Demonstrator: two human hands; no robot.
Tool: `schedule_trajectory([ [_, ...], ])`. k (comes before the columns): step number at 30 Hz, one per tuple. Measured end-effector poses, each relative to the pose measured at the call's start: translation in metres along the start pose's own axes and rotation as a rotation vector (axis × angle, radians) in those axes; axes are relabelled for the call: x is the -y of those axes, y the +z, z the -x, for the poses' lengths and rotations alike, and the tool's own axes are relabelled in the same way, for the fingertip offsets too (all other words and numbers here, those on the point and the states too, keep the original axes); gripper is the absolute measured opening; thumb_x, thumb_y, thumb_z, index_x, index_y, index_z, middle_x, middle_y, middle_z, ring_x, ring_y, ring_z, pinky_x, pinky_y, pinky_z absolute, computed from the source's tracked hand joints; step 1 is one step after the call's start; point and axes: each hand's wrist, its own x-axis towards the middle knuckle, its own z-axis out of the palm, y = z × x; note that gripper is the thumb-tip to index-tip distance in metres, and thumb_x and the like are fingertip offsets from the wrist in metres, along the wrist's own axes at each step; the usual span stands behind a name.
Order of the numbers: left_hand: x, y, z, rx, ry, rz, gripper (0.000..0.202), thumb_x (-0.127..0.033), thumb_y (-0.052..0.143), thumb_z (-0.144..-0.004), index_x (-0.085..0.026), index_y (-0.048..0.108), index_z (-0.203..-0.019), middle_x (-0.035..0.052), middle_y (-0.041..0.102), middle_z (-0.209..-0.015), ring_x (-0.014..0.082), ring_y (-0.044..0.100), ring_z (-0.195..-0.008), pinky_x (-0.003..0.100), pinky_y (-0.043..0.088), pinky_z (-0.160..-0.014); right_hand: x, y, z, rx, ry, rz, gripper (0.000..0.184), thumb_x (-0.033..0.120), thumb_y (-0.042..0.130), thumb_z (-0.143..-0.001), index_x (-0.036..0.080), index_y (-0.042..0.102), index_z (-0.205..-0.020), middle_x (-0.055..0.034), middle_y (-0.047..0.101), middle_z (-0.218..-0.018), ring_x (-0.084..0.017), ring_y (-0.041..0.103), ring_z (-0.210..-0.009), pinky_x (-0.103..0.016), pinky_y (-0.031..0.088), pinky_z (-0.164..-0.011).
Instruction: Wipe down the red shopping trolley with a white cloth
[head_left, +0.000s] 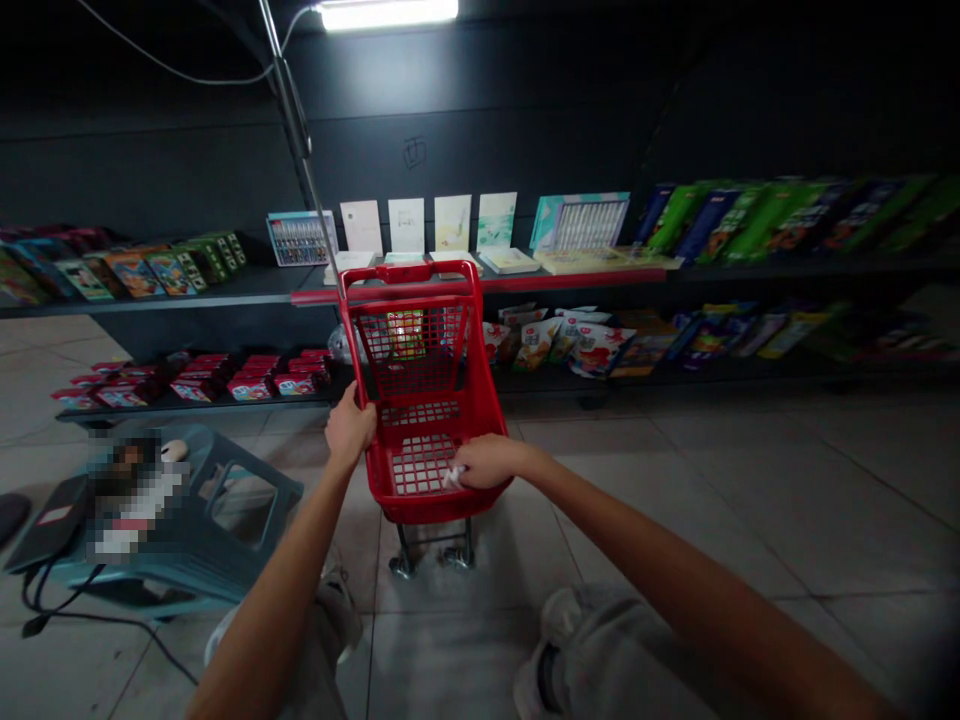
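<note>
Our arms (pixel 304 570) stretch forward to the red shopping cart (pixel 489 410), with shelving (pixel 510 130) behind it. Our left hand (pixel 350 430) grips the cart's left side; our right hand (pixel 491 462), over its near right edge, pinches a white wad (pixel 454 477) above the basket floor (pixel 420 450).

One sign can be made out: a hand-drawn character (pixel 414 152) on the dark back panel (pixel 540 145) above the upright books (pixel 453 222), and it looks like 西 (the strokes are thin and dark on dark, so the reading is not certain). The books carry marks on their covers, too fine to read. Print on the snack bags (pixel 600 350), the green and blue packets (pixel 757 215) and the red boxes (pixel 251 387) is too small or blurred.
</note>
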Motion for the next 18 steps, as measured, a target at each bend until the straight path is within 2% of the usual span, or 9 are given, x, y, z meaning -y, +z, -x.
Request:
schedule_trajectory([
  [2,-0.006,-0.007,0.009,-0.113,0.043,-0.092,0.055,-0.038,0.050,-0.095,-0.026,0.052,-0.148,0.0135,0.067,-0.136,0.0325,0.065,-0.120,0.047,0.051,-0.101,0.006,0.007,-0.002,-0.139,0.064,-0.033,0.039,0.035,0.046,-0.094,0.026,0.078,-0.114,-0.0120,0.076,-0.119,-0.031,0.073,-0.105,-0.036,0.052,-0.082],
  [4,-0.013,-0.013,0.027,-0.207,0.183,-0.129,0.051,-0.034,0.048,-0.096,-0.023,0.052,-0.146,0.0127,0.060,-0.146,0.0295,0.059,-0.131,0.043,0.049,-0.103,0.013,0.013,-0.006,-0.224,0.124,-0.046,0.040,0.038,0.043,-0.096,0.027,0.078,-0.112,-0.0118,0.076,-0.118,-0.031,0.073,-0.105,-0.037,0.052,-0.082],
  [6,-0.021,-0.014,0.055,-0.220,0.301,-0.155,0.045,-0.034,0.046,-0.098,-0.023,0.055,-0.141,0.0115,0.060,-0.146,0.0262,0.057,-0.132,0.037,0.049,-0.103,0.019,0.016,-0.010,-0.288,0.146,-0.031,0.041,0.037,0.043,-0.097,0.023,0.079,-0.109,-0.0142,0.075,-0.117,-0.032,0.071,-0.107,-0.038,0.052,-0.085],
  [8,-0.026,-0.008,0.086,-0.097,0.387,-0.204,0.036,-0.038,0.043,-0.101,-0.024,0.063,-0.128,0.0097,0.070,-0.130,0.0239,0.066,-0.117,0.033,0.051,-0.096,0.022,0.018,-0.013,-0.367,0.131,-0.008,0.042,0.036,0.041,-0.099,0.019,0.078,-0.107,-0.0161,0.075,-0.114,-0.032,0.068,-0.113,-0.038,0.051,-0.089],
  [10,-0.028,0.002,0.113,0.113,0.450,-0.293,0.035,-0.043,0.038,-0.103,-0.025,0.067,-0.111,0.0074,0.076,-0.109,0.0232,0.072,-0.098,0.032,0.052,-0.085,0.023,0.020,-0.013,-0.421,0.113,-0.001,0.040,0.036,0.041,-0.099,0.019,0.076,-0.109,-0.0151,0.074,-0.113,-0.031,0.065,-0.117,-0.037,0.051,-0.090],
  [11,-0.028,0.009,0.123,0.193,0.472,-0.339,0.037,-0.044,0.036,-0.104,-0.024,0.067,-0.111,0.0076,0.077,-0.105,0.0237,0.073,-0.092,0.033,0.052,-0.081,0.023,0.020,-0.013,-0.417,0.104,-0.005,0.039,0.036,0.041,-0.099,0.020,0.075,-0.111,-0.0139,0.073,-0.114,-0.030,0.065,-0.116,-0.036,0.052,-0.089],
  [15,-0.023,0.030,0.138,0.260,0.496,-0.452,0.047,-0.044,0.024,-0.106,-0.020,0.060,-0.123,0.0118,0.077,-0.093,0.0270,0.074,-0.084,0.036,0.051,-0.076,0.020,0.018,-0.008,-0.309,0.102,-0.007,0.040,0.039,0.041,-0.099,0.027,0.071,-0.122,-0.0122,0.068,-0.125,-0.028,0.071,-0.101,-0.037,0.054,-0.082],
  [18,-0.019,0.035,0.136,0.279,0.556,-0.438,0.047,-0.042,0.022,-0.107,-0.020,0.058,-0.126,0.0115,0.077,-0.099,0.0264,0.074,-0.088,0.035,0.050,-0.076,0.019,0.014,-0.004,-0.230,0.108,-0.017,0.042,0.039,0.041,-0.098,0.027,0.070,-0.126,-0.0140,0.066,-0.132,-0.031,0.072,-0.104,-0.039,0.054,-0.084],
])
